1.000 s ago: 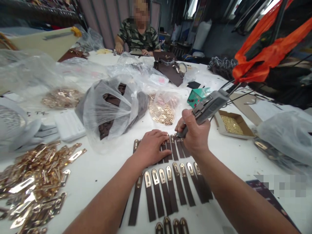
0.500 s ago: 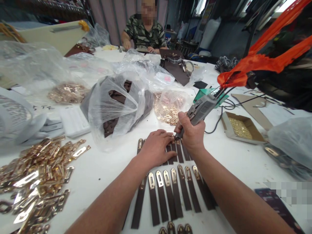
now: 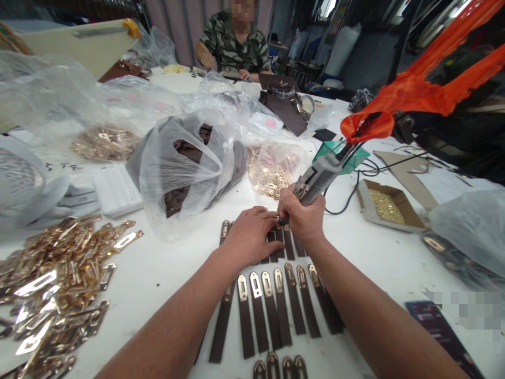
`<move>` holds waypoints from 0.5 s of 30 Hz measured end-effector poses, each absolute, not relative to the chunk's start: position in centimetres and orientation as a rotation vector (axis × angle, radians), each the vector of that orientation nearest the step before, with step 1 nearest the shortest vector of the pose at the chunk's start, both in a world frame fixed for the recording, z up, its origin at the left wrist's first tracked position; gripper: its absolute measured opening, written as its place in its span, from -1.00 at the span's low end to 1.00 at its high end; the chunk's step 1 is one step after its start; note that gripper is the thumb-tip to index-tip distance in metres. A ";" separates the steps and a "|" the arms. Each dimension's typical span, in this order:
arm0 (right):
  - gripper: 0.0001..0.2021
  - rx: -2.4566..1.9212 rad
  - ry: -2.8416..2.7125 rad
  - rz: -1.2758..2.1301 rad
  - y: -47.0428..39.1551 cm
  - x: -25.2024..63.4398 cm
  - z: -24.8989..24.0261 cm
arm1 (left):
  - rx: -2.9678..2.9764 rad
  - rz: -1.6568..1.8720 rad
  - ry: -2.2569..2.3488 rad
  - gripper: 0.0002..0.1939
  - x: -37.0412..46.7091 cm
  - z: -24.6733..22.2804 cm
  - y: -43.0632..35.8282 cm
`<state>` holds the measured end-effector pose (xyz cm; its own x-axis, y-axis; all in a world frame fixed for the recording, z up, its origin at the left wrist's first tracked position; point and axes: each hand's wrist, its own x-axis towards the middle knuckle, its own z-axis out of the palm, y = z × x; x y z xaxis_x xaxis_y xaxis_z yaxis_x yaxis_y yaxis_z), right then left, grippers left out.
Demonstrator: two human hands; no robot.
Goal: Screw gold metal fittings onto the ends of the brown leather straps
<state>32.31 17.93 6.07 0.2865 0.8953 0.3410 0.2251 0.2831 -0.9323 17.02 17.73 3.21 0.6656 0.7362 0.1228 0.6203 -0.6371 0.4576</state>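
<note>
My right hand [image 3: 303, 213] is wrapped round a grey power screwdriver [image 3: 321, 176], tilted, its tip down at the gold end plates of the back row of dark straps. My left hand [image 3: 252, 234] lies over that row with fingers spread, its fingertips beside the tool's tip. What lies under the palm is hidden. In front of my hands is a second row of dark brown straps [image 3: 259, 321] with gold slotted plates at their far ends. More plated ends [image 3: 273, 366] show at the bottom edge.
Loose gold plates [image 3: 71, 263] are heaped at left. A plastic bag of dark pieces [image 3: 185, 168] and a bag of small gold parts [image 3: 272, 171] stand behind my hands. At right are a cardboard box [image 3: 365, 210] and a phone [image 3: 437, 331]. A person [image 3: 236, 45] sits opposite.
The screwdriver and my right hand have shifted slightly left along the back row. My left hand stays spread over the straps. The whole view has shifted a little.
</note>
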 end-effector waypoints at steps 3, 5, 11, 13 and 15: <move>-0.61 -1.192 -1.226 0.663 18.2 32.5 5.6 | 2.502 0.420 1.074 -0.52 17.0 3.2 17.8; -0.62 -1.158 -1.212 0.692 18.3 32.6 5.3 | 2.503 0.433 1.069 -0.50 17.0 3.0 17.8; -0.63 -1.145 -1.146 0.709 18.4 32.3 5.0 | 2.520 0.448 1.052 -0.49 16.9 2.9 17.9; -0.61 -1.193 -1.179 0.725 18.4 32.1 5.3 | 2.521 0.430 1.060 -0.50 16.9 3.2 17.8; -0.60 -1.237 -1.210 0.760 18.4 32.0 5.9 | 2.527 0.418 1.062 -0.53 16.9 3.4 17.7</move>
<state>32.01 18.42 5.89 0.2487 0.9323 0.2625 0.1688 0.2252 -0.9596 16.91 17.68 3.41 0.6724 0.7291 0.1277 0.6202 -0.6491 0.4404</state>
